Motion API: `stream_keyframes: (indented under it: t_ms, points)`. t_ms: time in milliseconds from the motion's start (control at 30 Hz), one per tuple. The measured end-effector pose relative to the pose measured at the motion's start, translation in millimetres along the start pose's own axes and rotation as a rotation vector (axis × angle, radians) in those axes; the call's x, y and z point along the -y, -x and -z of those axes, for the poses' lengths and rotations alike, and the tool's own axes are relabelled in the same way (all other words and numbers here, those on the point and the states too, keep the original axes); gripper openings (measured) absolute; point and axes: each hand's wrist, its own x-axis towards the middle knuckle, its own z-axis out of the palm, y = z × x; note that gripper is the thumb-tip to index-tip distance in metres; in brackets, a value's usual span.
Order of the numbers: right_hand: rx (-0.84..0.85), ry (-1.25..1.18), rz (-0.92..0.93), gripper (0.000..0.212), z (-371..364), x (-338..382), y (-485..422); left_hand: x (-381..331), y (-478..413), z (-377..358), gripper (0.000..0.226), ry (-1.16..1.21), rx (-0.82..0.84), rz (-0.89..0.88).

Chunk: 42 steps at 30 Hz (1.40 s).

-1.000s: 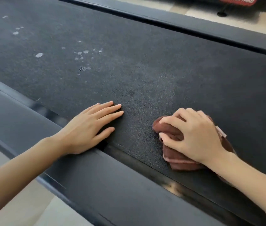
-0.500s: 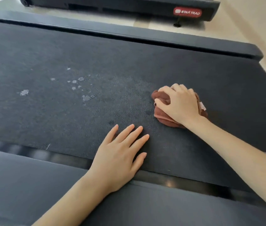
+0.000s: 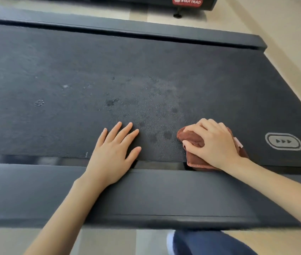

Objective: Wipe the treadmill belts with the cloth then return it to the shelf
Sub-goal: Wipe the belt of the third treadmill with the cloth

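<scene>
A dark treadmill belt [image 3: 146, 74] fills the middle of the head view, with pale specks and damp spots on it. My right hand [image 3: 214, 142] grips a bunched brown cloth [image 3: 192, 139] at the belt's near edge, partly over the gap beside the near side rail. My left hand [image 3: 114, 153] rests flat on the belt to the left of the cloth, fingers straight and spread, its heel on the rail. Much of the cloth is hidden under my right hand.
The near side rail [image 3: 164, 196] runs across the foreground and the far side rail [image 3: 127, 32] across the top. A second treadmill with a red label [image 3: 187, 0] stands beyond. Pale floor [image 3: 275, 24] lies to the right. My knee in blue trousers [image 3: 210, 243] shows below.
My right hand has dragged the cloth back from the middle of the belt to its near edge. The view has shifted right, showing the belt's printed logo. My left hand stays flat.
</scene>
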Motion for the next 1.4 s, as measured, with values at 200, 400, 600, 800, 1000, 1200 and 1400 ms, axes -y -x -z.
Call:
stream_keyframes:
  t_ms: [200,400,600,800,1000,1200,1400]
  points:
    - [-0.025,-0.035,0.083,0.033,-26.7,-0.5,-77.5,2.5,-0.4,-5.8,0.063,0.028,-0.051,0.001]
    - [-0.085,-0.037,0.075,0.03,-69.3,-8.1,-200.4,4.0,-0.7,-9.7,0.053,0.066,-0.089,0.031]
    - [-0.058,0.003,-0.047,0.035,-85.9,1.0,-260.1,2.2,1.3,-5.7,0.062,0.045,-0.077,0.04]
    - [0.068,-0.029,0.205,0.057,-51.9,13.8,-171.4,2.8,0.9,-1.3,0.057,0.128,-0.111,0.064]
    - [0.053,-0.144,0.612,0.044,-28.6,22.4,-63.2,26.3,10.3,4.9,0.049,-0.001,-0.105,0.044]
    - [-0.013,-0.143,0.512,0.037,-55.6,46.5,-149.5,54.7,17.7,12.6,0.049,0.072,-0.119,0.135]
    - [-0.075,0.03,0.108,0.038,-97.7,77.3,-245.4,53.8,20.2,6.7,0.055,0.072,-0.169,0.23]
